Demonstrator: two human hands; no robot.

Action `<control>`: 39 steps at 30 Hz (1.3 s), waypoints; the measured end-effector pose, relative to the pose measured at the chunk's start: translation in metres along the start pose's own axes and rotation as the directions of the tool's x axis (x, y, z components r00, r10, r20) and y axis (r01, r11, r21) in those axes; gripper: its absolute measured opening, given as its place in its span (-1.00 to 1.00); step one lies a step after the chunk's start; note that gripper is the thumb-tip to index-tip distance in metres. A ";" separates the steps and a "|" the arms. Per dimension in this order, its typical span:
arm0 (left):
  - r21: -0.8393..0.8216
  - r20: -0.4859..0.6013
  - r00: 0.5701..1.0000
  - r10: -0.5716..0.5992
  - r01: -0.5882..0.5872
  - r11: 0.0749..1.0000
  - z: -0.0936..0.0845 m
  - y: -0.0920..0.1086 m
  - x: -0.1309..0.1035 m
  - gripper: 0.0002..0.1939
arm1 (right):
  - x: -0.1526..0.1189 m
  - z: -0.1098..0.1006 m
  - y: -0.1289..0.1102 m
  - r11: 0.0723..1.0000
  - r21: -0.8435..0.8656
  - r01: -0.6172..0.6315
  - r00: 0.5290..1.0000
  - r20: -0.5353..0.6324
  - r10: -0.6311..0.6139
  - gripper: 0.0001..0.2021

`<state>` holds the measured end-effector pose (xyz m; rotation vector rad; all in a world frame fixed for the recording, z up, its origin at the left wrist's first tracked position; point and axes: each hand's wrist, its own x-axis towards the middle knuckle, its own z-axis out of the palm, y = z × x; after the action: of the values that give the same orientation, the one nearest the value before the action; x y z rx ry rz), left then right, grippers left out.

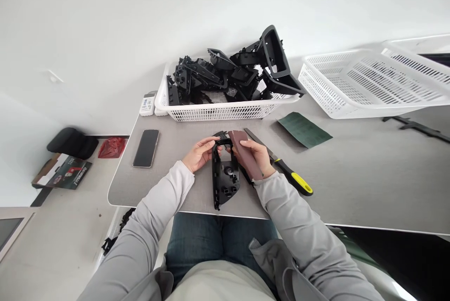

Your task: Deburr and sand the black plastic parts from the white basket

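My left hand [201,153] grips the upper left edge of a black plastic trim piece [225,181], its ribbed inner side turned up. In my right hand [259,156] is a folded reddish-brown strip of sandpaper [248,155], thumb on top, held against or close beside the piece's upper right edge. Whether the two touch cannot be made out. Another dark part shows partly behind the sandpaper. Just right of my right hand lies a file [293,176] with a black and yellow handle, its grey blade partly covered by the hand.
A white basket [221,112] heaped with black plastic parts stands at the back. White baskets [358,85] are at the right, with a thin black strip [416,127] before them. A green sheet [305,130], a phone [146,148] and a small white box [147,104] lie on the table [369,184].
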<state>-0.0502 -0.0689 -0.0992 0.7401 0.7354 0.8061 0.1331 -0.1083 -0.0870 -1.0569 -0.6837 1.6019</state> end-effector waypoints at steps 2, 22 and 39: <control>0.030 -0.046 0.999 0.005 -0.004 1.000 0.002 0.000 0.000 -0.64 | 0.001 0.000 0.002 0.998 0.056 -0.025 0.999 -0.036 0.027 -0.81; 0.154 -0.071 0.996 -0.057 0.067 0.986 0.008 0.004 -0.003 -0.64 | 0.004 0.005 0.005 0.992 -0.121 0.047 0.992 -0.114 -0.061 -0.82; 0.368 -0.109 0.981 -0.158 0.187 0.911 0.018 -0.003 -0.007 -0.76 | -0.002 0.012 0.006 0.946 -0.323 -0.040 0.998 -0.052 0.025 -0.87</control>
<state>-0.0384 -0.0808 -0.0903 0.9765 1.0285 0.5373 0.1196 -0.1111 -0.0861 -1.3458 -0.9237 1.5186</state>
